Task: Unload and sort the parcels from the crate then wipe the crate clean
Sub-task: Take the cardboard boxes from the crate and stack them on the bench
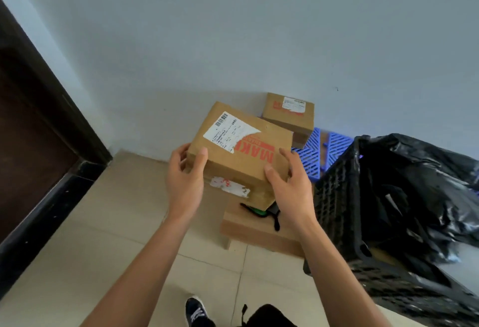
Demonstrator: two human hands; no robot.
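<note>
While both hands carry the cardboard parcel (239,150) over the tiled floor (108,223), the thing to get right is a level, square set-down. Nearest the viewer, the left hand (185,180) cups the parcel's near left corner with its thumb on the top face, and the right hand (291,184) clamps the near right corner the same way, so each grip is wrapped firmly on the box and neither is slack. Just below and beyond the wrists lies a flat brown box (259,225) on the floor with a black-and-green object (261,214) on it, perhaps a strap or tool; the parcel hides most of it. I would judge it wise to keep the parcel clear of that object, or shift it first, so that the load does not rock. To the right stands the black crate (363,236), lined with a black plastic bag (420,186) and not yet wiped. Farther off, a smaller labelled parcel (289,115) sits on another box by the wall (233,28), beside blue plastic grids (311,155); like sizes should probably go together there.
</note>
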